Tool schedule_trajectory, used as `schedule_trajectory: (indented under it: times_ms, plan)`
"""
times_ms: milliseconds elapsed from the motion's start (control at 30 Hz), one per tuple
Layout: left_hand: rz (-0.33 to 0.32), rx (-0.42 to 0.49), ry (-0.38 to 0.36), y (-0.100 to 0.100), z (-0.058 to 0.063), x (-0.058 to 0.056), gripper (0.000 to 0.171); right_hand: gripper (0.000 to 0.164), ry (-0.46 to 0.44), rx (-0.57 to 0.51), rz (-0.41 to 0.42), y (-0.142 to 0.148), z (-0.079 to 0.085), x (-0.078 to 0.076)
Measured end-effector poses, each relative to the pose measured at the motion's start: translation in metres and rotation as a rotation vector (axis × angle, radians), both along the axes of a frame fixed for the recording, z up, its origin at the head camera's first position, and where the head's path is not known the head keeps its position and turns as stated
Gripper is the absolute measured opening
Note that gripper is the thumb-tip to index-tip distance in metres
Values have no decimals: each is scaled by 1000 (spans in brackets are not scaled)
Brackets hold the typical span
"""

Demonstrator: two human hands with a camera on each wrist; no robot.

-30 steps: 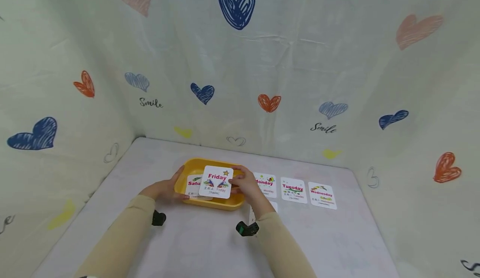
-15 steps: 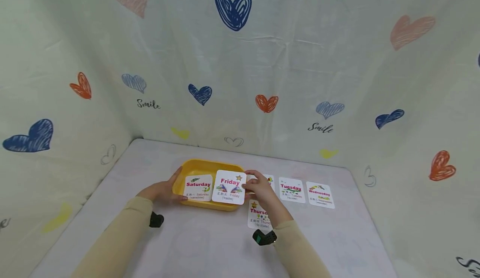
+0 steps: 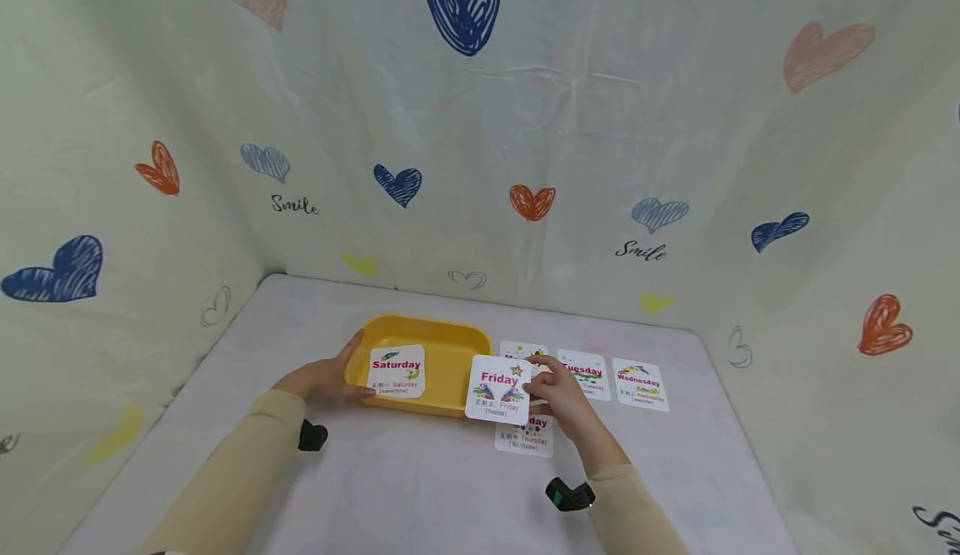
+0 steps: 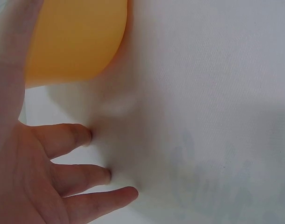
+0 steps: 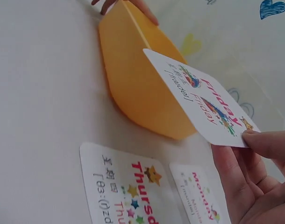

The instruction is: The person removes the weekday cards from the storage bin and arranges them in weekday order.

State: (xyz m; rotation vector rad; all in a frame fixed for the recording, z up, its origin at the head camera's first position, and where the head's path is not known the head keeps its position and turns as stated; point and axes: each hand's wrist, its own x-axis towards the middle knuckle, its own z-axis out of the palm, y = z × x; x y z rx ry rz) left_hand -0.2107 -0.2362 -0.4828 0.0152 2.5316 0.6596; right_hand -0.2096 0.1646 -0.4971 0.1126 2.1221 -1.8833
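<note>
Friday card: I see the white, round-cornered card with pink "Friday" lettering (image 3: 495, 395) held tilted above the white tabletop (image 3: 412, 488), by the near right corner of the yellow, rounded plastic tray (image 3: 453, 353).
Right hand: the bare right hand (image 3: 564, 403) pinches that card's right edge, thumb on the face, fingers behind.
Left hand: the bare left hand (image 3: 327, 379) touches the tray's left end; my left wrist view shows three fingers straight and spread apart.
Saturday card: a white "Saturday" card (image 3: 396, 373) lies inside the tray, at its left.
Thursday card: a white "Thursday" card (image 3: 525, 440) lies on the tabletop, partly hidden in my head view.
Row: the white "Monday" card (image 3: 522, 348), "Tuesday" card (image 3: 585, 372) and "Wednesday" card (image 3: 641, 385) lie left to right.
Backdrop: pale cloth (image 3: 585, 130) printed with hearts.
</note>
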Motion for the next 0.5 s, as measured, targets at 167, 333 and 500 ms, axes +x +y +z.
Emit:
schedule_trajectory:
  times_ms: [167,333,500]
  plan:
    - [-2,-11,-2,1,-1,0,120,48,-17,25,-31,20,-3,8]
    - [-3,2,5,2,-2,0,122,47,-35,61,-79,41,-9,15]
    - [9,6,0,2,0,-1,123,47,-67,101,-127,59,-16,21]
